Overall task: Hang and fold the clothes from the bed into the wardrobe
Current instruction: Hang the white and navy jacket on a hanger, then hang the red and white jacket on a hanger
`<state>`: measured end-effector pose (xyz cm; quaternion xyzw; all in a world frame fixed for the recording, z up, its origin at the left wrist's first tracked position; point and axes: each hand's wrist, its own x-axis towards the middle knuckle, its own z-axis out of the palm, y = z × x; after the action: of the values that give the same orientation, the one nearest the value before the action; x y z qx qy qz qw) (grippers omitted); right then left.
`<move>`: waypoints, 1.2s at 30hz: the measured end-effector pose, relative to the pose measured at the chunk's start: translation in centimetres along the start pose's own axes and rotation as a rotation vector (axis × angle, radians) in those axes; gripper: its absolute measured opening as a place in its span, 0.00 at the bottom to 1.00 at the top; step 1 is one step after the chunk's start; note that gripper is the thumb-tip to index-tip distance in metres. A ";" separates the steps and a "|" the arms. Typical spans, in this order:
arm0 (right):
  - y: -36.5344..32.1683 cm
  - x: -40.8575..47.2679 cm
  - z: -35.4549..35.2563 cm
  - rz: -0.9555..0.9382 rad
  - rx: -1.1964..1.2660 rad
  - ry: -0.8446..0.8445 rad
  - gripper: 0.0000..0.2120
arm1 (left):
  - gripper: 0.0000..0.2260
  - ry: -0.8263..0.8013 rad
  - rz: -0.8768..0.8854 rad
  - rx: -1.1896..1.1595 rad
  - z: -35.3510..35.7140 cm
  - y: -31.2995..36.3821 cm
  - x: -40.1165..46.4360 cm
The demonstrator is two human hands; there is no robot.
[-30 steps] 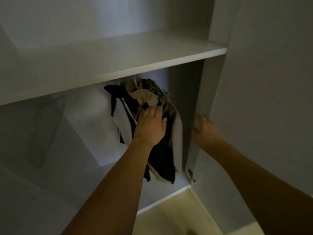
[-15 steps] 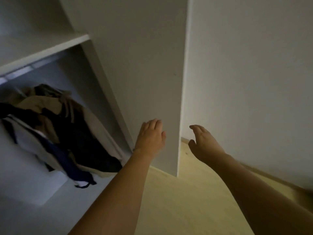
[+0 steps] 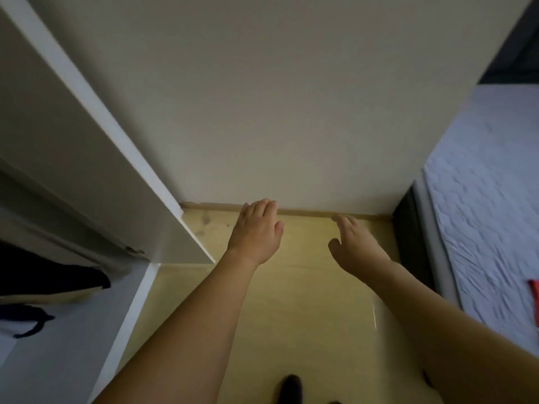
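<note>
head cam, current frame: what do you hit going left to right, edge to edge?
Hanging clothes in the wardrobe → open wardrobe door → left hand → right hand → bed → red item at the right edge, too cropped to identify. Both hands are open and hold nothing.

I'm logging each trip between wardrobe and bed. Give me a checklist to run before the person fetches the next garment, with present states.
1. Left hand free, holding nothing: ok.
2. Right hand free, fingers relaxed: ok.
3. Wardrobe door open for the return: ok.
4. Hung clothes inside the wardrobe: ok.
5. Bed in view on the right: ok.
6. Garment ready there: cannot tell; only a red item shows at the frame edge.
</note>
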<state>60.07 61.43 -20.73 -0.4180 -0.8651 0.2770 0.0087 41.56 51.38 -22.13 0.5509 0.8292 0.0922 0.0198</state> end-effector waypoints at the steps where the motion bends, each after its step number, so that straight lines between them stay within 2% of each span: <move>1: 1.8 -0.6 -0.4 0.025 0.016 0.010 0.27 | 0.22 -0.018 0.020 0.003 0.8 1.8 0.4; 5: 9.5 -3.0 -1.1 0.120 0.068 0.047 0.27 | 0.23 -0.124 0.073 0.002 5.0 8.4 2.5; 13: 26.4 -8.5 -5.7 0.291 0.139 0.003 0.28 | 0.23 -0.235 0.186 -0.001 11.5 25.9 4.3; 21: 46.1 -15.9 -11.8 0.359 0.142 -0.039 0.25 | 0.23 -0.306 0.075 -0.097 17.4 46.0 4.7; 26: 54.9 -17.9 -14.7 0.423 0.145 -0.093 0.26 | 0.22 -0.333 0.035 -0.184 20.3 55.0 5.2; 30: 61.4 -18.0 -15.7 0.498 0.223 -0.037 0.25 | 0.20 -0.414 0.004 -0.182 24.6 62.1 6.8; 33: 67.5 -19.5 -17.2 0.542 0.260 -0.023 0.21 | 0.20 -0.453 0.102 -0.190 27.4 69.5 7.3; 36: 75.4 -21.7 -19.4 0.613 0.302 -0.029 0.23 | 0.21 -0.525 0.171 -0.136 30.4 76.6 7.4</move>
<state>133.13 92.25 -36.31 -0.6487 -0.6484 0.3976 -0.0254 112.44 90.94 -38.14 0.6212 0.7383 0.0031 0.2627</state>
